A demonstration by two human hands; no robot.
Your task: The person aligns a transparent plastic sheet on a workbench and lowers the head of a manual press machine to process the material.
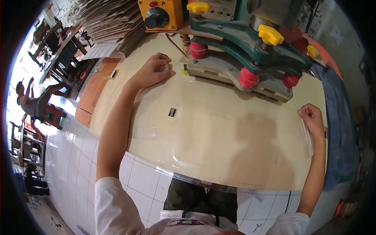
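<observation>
A clear plastic sheet [188, 152] lies across the pale tabletop and hangs a little over its front edge. My left hand [154, 70] is at the sheet's far left, beside the press head, fingers curled in and thumb forward; what they hold, if anything, cannot be made out. At the right side my right hand [313, 119] is closed in a pinch on the sheet's edge, where the film folds up along the wrist. The green press head [250, 47], with red rubber mounts and yellow knobs, stands over a long metal bar [235, 80] at the table's back.
A small black piece [172, 112] lies on the table between my arms. An orange control box [162, 15] with a black dial stands behind, beside stacked cardboard sheets [111, 23]. Blue cloth [333, 125] hangs at the right edge. Another person [33, 103] sits far left.
</observation>
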